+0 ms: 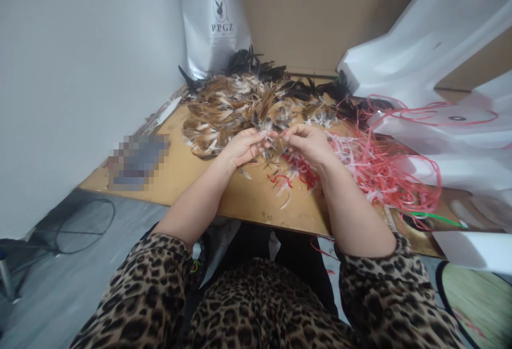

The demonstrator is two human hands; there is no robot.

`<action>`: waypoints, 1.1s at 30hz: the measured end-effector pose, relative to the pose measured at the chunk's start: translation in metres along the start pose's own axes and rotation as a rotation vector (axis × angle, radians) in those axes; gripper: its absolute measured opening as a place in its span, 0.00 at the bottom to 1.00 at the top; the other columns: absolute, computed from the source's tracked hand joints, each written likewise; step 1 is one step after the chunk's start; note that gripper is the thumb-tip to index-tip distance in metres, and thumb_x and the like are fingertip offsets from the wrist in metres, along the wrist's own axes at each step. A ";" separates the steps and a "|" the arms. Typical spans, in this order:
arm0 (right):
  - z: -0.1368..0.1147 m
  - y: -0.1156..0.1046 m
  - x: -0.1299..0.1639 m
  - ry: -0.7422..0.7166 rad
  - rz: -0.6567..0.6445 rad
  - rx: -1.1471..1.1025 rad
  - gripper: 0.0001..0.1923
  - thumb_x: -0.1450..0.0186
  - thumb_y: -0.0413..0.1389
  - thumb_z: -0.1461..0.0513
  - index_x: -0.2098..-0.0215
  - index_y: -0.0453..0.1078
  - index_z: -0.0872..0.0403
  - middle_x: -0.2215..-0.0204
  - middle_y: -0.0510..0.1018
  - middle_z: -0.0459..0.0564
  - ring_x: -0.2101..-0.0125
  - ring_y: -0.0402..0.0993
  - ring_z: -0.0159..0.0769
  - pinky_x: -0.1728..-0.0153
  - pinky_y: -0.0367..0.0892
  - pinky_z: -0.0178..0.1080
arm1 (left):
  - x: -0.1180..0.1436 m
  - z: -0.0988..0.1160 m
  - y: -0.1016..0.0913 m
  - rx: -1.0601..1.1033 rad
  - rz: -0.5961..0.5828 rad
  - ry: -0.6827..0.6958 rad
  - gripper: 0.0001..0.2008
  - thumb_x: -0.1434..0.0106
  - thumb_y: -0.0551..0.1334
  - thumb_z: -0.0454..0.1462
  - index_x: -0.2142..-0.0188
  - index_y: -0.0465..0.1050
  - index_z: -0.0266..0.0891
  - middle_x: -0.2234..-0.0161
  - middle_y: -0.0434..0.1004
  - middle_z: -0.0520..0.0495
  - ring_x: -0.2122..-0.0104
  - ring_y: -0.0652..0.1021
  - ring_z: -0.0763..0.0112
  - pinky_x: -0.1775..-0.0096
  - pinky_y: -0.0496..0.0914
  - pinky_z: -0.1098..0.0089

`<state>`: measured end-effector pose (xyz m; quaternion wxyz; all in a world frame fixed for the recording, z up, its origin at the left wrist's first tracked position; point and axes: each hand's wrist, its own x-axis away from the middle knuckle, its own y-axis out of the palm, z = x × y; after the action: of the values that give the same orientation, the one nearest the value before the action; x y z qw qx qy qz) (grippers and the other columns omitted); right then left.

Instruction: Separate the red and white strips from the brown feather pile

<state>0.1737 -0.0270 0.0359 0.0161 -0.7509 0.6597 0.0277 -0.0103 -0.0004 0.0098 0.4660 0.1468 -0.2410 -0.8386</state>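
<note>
My left hand (245, 146) and my right hand (304, 143) meet over a wooden board (248, 199), fingertips pinched together on a small bunch of feathers (275, 136) held between them. Just behind the hands lies a big heap of brown and white feathers (236, 106), with black feathers (256, 63) at its far edge. Red and white plastic strips (372, 162) lie in a tangle under and to the right of my right hand. Both forearms come out of leopard-print sleeves.
A white bag printed PPGZ (218, 18) stands at the back against a cardboard wall (316, 13). White plastic bags (436, 45) pile up at the right. A blurred flat object (138, 161) lies on the board's left end. A white wall closes the left side.
</note>
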 end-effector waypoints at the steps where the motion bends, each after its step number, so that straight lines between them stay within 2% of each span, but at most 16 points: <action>1: 0.001 0.001 0.000 -0.027 0.011 0.032 0.13 0.53 0.64 0.58 0.76 0.67 0.56 0.85 0.67 0.41 0.85 0.59 0.23 0.84 0.53 0.29 | 0.000 0.000 0.001 -0.002 0.000 -0.002 0.06 0.44 0.61 0.31 0.75 0.71 0.30 0.63 0.77 0.42 0.75 0.75 0.81 0.76 0.67 0.81; 4: 0.004 0.004 -0.001 -0.112 0.026 0.114 0.12 0.52 0.63 0.58 0.76 0.67 0.55 0.85 0.67 0.40 0.85 0.58 0.23 0.83 0.54 0.29 | 0.001 0.000 0.005 -0.027 0.010 -0.035 0.07 0.44 0.61 0.31 0.77 0.70 0.29 0.64 0.77 0.41 0.75 0.76 0.79 0.76 0.68 0.81; 9: 0.010 0.004 -0.005 -0.204 0.042 0.188 0.08 0.49 0.61 0.59 0.76 0.67 0.55 0.82 0.69 0.42 0.83 0.59 0.24 0.81 0.55 0.30 | 0.001 -0.002 0.007 -0.087 0.038 -0.101 0.04 0.43 0.61 0.30 0.72 0.72 0.28 0.68 0.78 0.41 0.74 0.77 0.79 0.74 0.69 0.81; 13: 0.011 0.006 -0.005 -0.209 0.000 0.204 0.07 0.49 0.60 0.59 0.76 0.68 0.55 0.81 0.72 0.44 0.80 0.65 0.27 0.77 0.60 0.32 | 0.000 -0.005 0.007 -0.102 0.061 -0.134 0.04 0.44 0.61 0.29 0.70 0.74 0.27 0.73 0.77 0.43 0.76 0.76 0.79 0.74 0.69 0.81; 18: 0.009 0.008 -0.004 -0.222 0.024 0.240 0.06 0.50 0.60 0.60 0.77 0.69 0.55 0.80 0.72 0.44 0.79 0.64 0.27 0.76 0.60 0.32 | -0.001 -0.006 0.007 -0.073 0.086 -0.138 0.03 0.44 0.61 0.28 0.71 0.73 0.27 0.77 0.76 0.45 0.77 0.76 0.79 0.75 0.68 0.81; 26: 0.010 0.011 -0.005 -0.216 0.056 0.221 0.05 0.52 0.60 0.61 0.78 0.70 0.55 0.79 0.74 0.45 0.77 0.67 0.29 0.73 0.64 0.33 | -0.001 -0.007 0.006 -0.050 0.050 -0.151 0.04 0.43 0.61 0.29 0.69 0.74 0.26 0.75 0.76 0.42 0.76 0.77 0.78 0.74 0.69 0.81; 30: 0.012 0.010 -0.006 -0.224 0.057 0.222 0.06 0.51 0.61 0.60 0.77 0.70 0.55 0.79 0.74 0.44 0.78 0.66 0.28 0.74 0.63 0.33 | -0.002 -0.007 0.005 -0.032 0.059 -0.151 0.04 0.42 0.60 0.28 0.69 0.74 0.27 0.75 0.76 0.43 0.75 0.77 0.79 0.72 0.69 0.82; 33: 0.010 0.008 -0.004 -0.176 0.061 0.186 0.08 0.51 0.62 0.59 0.75 0.72 0.55 0.80 0.74 0.44 0.80 0.64 0.26 0.77 0.62 0.32 | -0.003 -0.006 0.004 -0.017 0.073 -0.137 0.05 0.42 0.59 0.28 0.69 0.73 0.27 0.75 0.77 0.43 0.75 0.77 0.80 0.71 0.70 0.82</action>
<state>0.1651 -0.0234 0.0265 0.1426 -0.7205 0.6779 0.0327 -0.0032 -0.0013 0.0065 0.4801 0.0764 -0.2702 -0.8311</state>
